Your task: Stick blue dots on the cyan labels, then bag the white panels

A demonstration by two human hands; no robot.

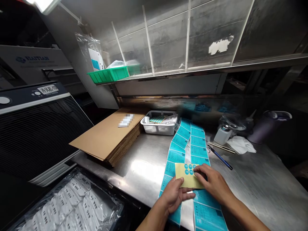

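My left hand (173, 195) holds a pale yellow sticker sheet (190, 183), thumb on top and fingers beneath. Several round blue stickers (186, 172) with white print sit on the upper part of the sheet. Thumb and forefinger of my right hand (213, 181) are pinched together over the right end of the sticker rows, at a round sticker whose edge they partly hide. Beneath both hands lie two long strips of blue printed labels (199, 141), running from the back of the steel table to its front edge.
Left on the steel table (144, 163) lies a stack of cardboard sheets (108, 134). Behind are a white basket (158, 129), a blue pen (220, 157), a pump bottle (223, 134) and crumpled tissue (241, 145). A bagged crate of white parts (69, 205) stands lower left.
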